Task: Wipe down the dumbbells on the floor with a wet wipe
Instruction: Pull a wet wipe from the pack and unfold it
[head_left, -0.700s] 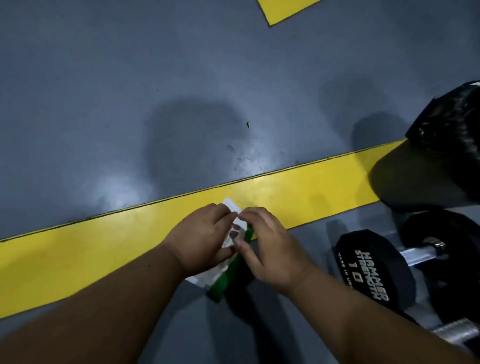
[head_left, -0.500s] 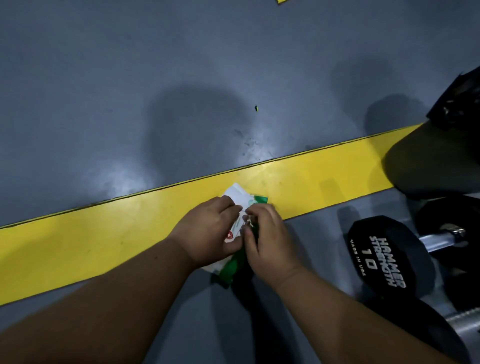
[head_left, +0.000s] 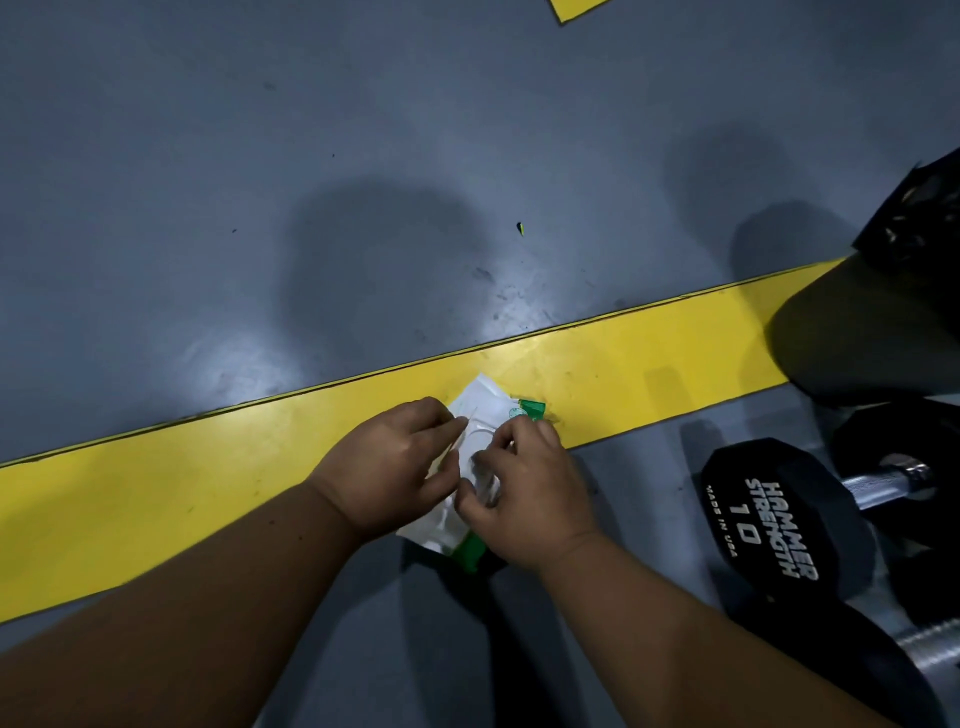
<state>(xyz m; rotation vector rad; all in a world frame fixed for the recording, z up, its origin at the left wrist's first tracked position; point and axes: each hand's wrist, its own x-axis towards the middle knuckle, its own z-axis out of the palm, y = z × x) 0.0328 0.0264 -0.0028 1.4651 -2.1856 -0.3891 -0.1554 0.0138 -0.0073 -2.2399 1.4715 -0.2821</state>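
A white and green wet-wipe pack (head_left: 480, 421) is held just above the yellow floor stripe, at centre. My left hand (head_left: 389, 467) grips its left side with curled fingers. My right hand (head_left: 524, 488) pinches at the pack's top face, over the seal area. To the right, a black hexagonal dumbbell (head_left: 779, 519) marked "Hammer Strength 10" lies on the floor, with its chrome handle (head_left: 883, 483) running right. A second dumbbell handle (head_left: 935, 644) shows at the lower right edge. Whether a wipe has come out of the pack is hidden by my fingers.
A wide yellow stripe (head_left: 182, 499) crosses the grey floor (head_left: 311, 156) diagonally. A black plastic bag (head_left: 919, 228) sits at the right edge, above the dumbbells. A yellow corner mark (head_left: 576, 8) shows at the top.
The pack has turned flatter, with more of its white face showing. My right hand's fingers have shifted onto the pack's top face. The view has dipped and come back.
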